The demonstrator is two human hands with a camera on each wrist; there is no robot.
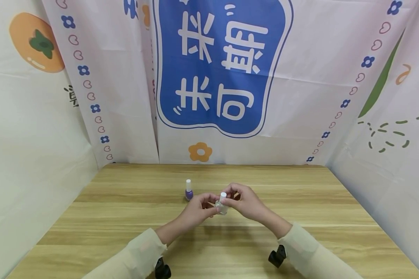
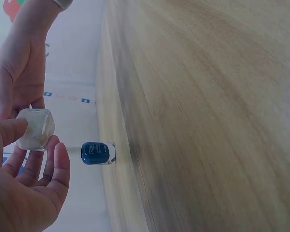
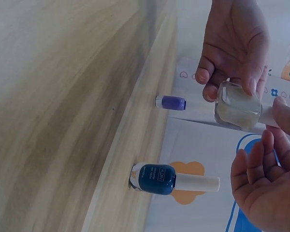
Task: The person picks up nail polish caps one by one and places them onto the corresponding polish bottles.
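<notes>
In the head view my left hand (image 1: 194, 211) pinches the glass body of a clear, whitish nail polish bottle (image 1: 222, 209) between thumb and fingers. My right hand (image 1: 248, 202) grips its white cap (image 1: 223, 195) from the other side. The bottle is held above the table, cap up, and the cap sits on the neck. A purple nail polish bottle (image 1: 189, 194) with a white cap stands beyond my left hand. The right wrist view also shows a dark blue nail polish bottle (image 3: 157, 179) standing on the table; in the head view it is hidden.
The wooden table (image 1: 125, 221) spreads under both arms. A printed white cloth (image 1: 296, 116) hangs behind it and along both sides. Black wrist cameras (image 1: 277, 255) sit below the sleeves.
</notes>
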